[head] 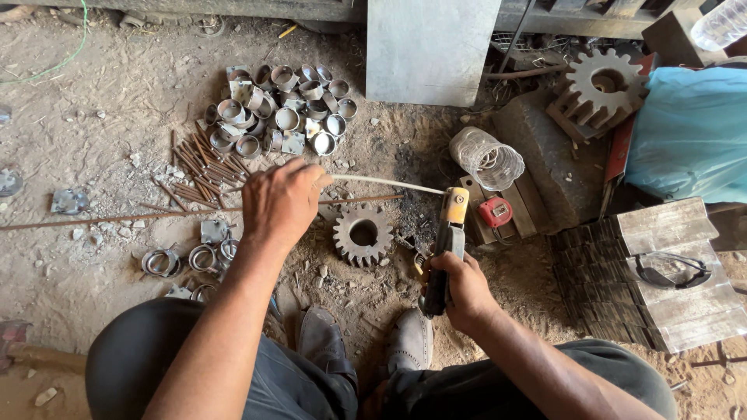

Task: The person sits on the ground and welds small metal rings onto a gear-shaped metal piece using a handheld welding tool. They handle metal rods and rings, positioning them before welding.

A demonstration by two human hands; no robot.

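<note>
Our right hand (459, 288) grips the electrode holder (445, 249) at centre frame; our left hand (280, 201) pinches the welding rod's (389, 183) far end. The rod is seated in the clamp, but the gear (363, 233) below looks untouched.

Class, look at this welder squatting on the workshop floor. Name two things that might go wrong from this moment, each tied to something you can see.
1. Both hands are bare: the left hand pinches the welding rod while the right hand grips the electrode holder, so a burn or shock seems possible.
2. The shoes sit close to the gear on the ground, so sparks could land on them.
</note>
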